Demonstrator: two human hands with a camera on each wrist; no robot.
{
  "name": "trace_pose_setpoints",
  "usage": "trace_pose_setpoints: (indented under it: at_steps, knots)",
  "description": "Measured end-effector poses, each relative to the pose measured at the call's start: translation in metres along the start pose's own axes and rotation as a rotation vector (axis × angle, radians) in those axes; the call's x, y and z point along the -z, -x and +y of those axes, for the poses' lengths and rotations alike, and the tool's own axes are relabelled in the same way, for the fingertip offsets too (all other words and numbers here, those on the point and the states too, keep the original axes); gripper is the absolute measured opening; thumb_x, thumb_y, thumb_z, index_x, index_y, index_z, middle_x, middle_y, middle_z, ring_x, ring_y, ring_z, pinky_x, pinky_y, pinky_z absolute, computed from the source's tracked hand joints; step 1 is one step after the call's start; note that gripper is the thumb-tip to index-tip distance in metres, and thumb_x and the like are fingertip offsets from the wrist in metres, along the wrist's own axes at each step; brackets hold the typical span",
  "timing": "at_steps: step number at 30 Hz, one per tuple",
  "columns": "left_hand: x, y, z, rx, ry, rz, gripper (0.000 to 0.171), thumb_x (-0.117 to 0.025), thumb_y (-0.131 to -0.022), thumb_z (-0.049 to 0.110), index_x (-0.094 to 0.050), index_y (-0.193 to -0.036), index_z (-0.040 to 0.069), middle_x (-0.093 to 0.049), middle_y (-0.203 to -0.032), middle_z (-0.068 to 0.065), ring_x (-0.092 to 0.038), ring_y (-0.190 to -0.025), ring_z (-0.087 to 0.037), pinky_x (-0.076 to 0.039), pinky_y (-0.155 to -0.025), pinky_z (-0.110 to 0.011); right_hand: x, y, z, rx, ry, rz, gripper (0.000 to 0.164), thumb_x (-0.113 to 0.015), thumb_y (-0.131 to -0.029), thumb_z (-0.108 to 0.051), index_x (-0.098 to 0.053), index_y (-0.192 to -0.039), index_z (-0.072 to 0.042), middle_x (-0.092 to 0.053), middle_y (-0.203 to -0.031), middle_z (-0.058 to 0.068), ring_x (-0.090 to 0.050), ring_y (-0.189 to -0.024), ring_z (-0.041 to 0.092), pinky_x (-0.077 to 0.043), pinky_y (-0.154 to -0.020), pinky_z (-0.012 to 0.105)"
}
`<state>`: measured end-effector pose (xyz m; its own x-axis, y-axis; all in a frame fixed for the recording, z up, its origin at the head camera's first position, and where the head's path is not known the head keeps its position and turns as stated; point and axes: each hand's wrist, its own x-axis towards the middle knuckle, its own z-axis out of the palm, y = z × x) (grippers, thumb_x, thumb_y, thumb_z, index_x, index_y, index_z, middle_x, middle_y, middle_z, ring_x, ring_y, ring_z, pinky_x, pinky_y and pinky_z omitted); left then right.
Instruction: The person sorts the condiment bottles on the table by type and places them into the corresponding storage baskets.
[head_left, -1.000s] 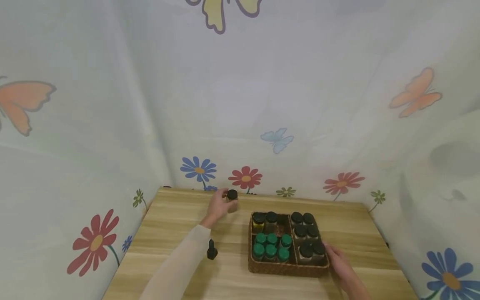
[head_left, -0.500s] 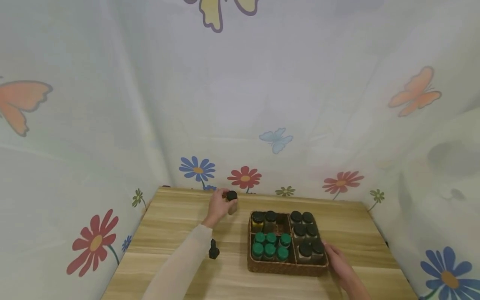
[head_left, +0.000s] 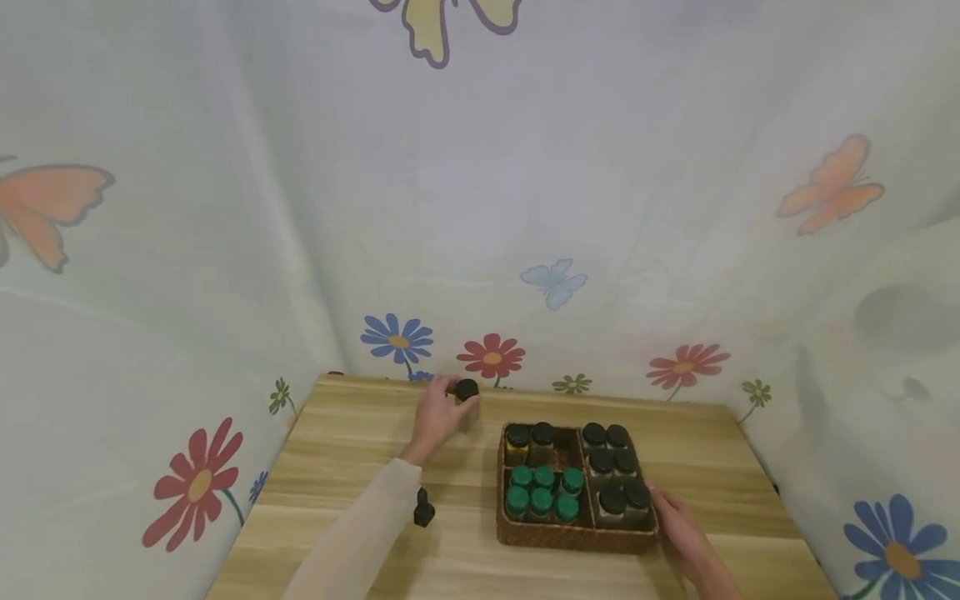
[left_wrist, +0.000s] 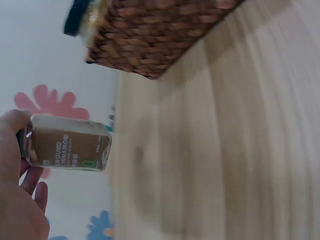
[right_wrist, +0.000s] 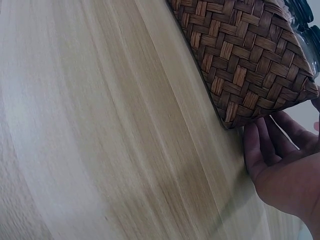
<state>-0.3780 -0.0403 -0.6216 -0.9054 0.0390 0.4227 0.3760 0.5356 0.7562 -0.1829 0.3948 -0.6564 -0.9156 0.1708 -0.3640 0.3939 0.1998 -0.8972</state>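
My left hand (head_left: 437, 414) holds a black-lidded spice jar (left_wrist: 70, 145) near the table's far edge. Its label reads ground cinnamon, and thumb and fingers pinch it around the lid end. In the left wrist view the jar's base is a little apart from the wood. My right hand (head_left: 681, 529) is at the right side of a brown woven basket (right_wrist: 245, 65), its fingers touching the wall near the bottom corner. Inside the basket stand several green-capped jars (head_left: 541, 500) at front left and black-lidded jars (head_left: 601, 462) on the right.
Two more black-lidded jars (head_left: 517, 442) stand in the basket's back left compartment, beside a vacant spot. A small black object (head_left: 423, 508) lies on the wooden table (head_left: 465, 567) by the left forearm. A flowered cloth (head_left: 450, 208) hangs behind the table.
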Motion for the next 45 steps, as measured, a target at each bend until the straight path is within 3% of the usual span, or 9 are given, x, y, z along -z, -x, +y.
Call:
trace_pose_setpoints:
  at_steps: [5,12,18,24,31,32,39,42,45]
  knots:
    - [0.012,-0.006,0.034,-0.103,-0.002,0.008,0.046,-0.092,-0.086,0.033,-0.074,-0.121,0.009,-0.066,-0.106,-0.003,-0.064,-0.095,-0.021,-0.057,-0.081,-0.04,0.002,-0.001,0.0,-0.011,-0.017,0.0,0.085,-0.042,-0.11,-0.061,-0.029,-0.162,0.006,-0.023,-0.167,0.032,-0.018,-0.155,0.054,-0.024,-0.121,0.068]
    - [0.02,-0.009,0.078,-0.207,0.075,-0.092,0.045,-0.091,-0.087,0.029,-0.073,-0.124,0.012,-0.069,-0.112,-0.002,-0.068,-0.102,-0.018,-0.061,-0.091,-0.038,0.001,-0.004,0.001,0.03,-0.028,-0.006,0.085,-0.043,-0.111,-0.058,-0.029,-0.16,0.01,-0.023,-0.166,0.034,-0.02,-0.155,0.053,-0.025,-0.121,0.067]
    - [0.014,0.0,0.106,-0.241,0.17,-0.173,0.044,-0.091,-0.088,0.026,-0.074,-0.125,0.01,-0.07,-0.117,-0.005,-0.073,-0.105,-0.021,-0.061,-0.093,-0.039,0.0,-0.003,0.001,-0.007,-0.004,-0.012,0.083,-0.04,-0.111,-0.059,-0.031,-0.161,0.006,-0.027,-0.166,0.032,-0.023,-0.154,0.052,-0.029,-0.12,0.067]
    - [0.001,0.007,0.12,-0.247,0.177,-0.232,0.045,-0.089,-0.089,0.029,-0.073,-0.127,0.011,-0.067,-0.116,-0.003,-0.072,-0.106,-0.018,-0.061,-0.093,-0.034,0.0,-0.003,0.001,0.003,0.0,-0.013,0.081,-0.039,-0.112,-0.057,-0.032,-0.16,0.008,-0.03,-0.165,0.032,-0.029,-0.152,0.052,-0.034,-0.118,0.065]
    - [-0.015,0.003,0.138,-0.312,0.151,-0.311,0.044,-0.087,-0.091,0.032,-0.072,-0.129,0.015,-0.068,-0.12,0.001,-0.07,-0.109,-0.014,-0.059,-0.096,-0.03,0.0,-0.005,0.002,0.017,-0.02,-0.002,0.084,-0.041,-0.111,-0.058,-0.031,-0.16,0.01,-0.027,-0.165,0.033,-0.025,-0.154,0.052,-0.032,-0.12,0.065]
    - [-0.018,0.003,0.14,-0.32,0.137,-0.322,0.045,-0.087,-0.091,0.034,-0.072,-0.129,0.015,-0.068,-0.12,0.002,-0.069,-0.11,-0.012,-0.058,-0.096,-0.029,0.0,-0.005,0.002,0.021,-0.017,-0.002,0.085,-0.042,-0.111,-0.058,-0.031,-0.16,0.01,-0.027,-0.165,0.033,-0.026,-0.154,0.052,-0.036,-0.119,0.062]
    - [-0.034,0.004,0.153,-0.366,0.127,-0.383,0.043,-0.086,-0.092,0.033,-0.072,-0.129,0.015,-0.065,-0.118,0.001,-0.066,-0.108,-0.013,-0.058,-0.098,-0.035,0.0,-0.004,0.0,0.04,-0.011,0.004,0.091,-0.044,-0.108,-0.064,-0.032,-0.16,0.01,-0.027,-0.165,0.033,-0.024,-0.154,0.052,-0.037,-0.117,0.064]
    - [-0.041,0.007,0.155,-0.377,0.113,-0.401,0.044,-0.086,-0.092,0.033,-0.072,-0.129,0.013,-0.065,-0.117,0.0,-0.066,-0.109,-0.015,-0.057,-0.099,-0.034,-0.001,-0.004,-0.001,0.039,0.009,0.024,0.09,-0.046,-0.107,-0.064,-0.035,-0.158,0.009,-0.034,-0.162,0.034,-0.035,-0.149,0.052,-0.046,-0.111,0.057]
    - [-0.049,0.009,0.155,-0.381,0.086,-0.419,0.045,-0.085,-0.093,0.034,-0.072,-0.13,0.013,-0.065,-0.118,0.0,-0.066,-0.11,-0.018,-0.057,-0.098,-0.031,0.0,-0.003,-0.001,0.05,0.01,0.049,0.085,-0.048,-0.108,-0.062,-0.043,-0.154,0.01,-0.058,-0.142,0.03,-0.059,-0.123,0.04,-0.054,-0.091,0.04]
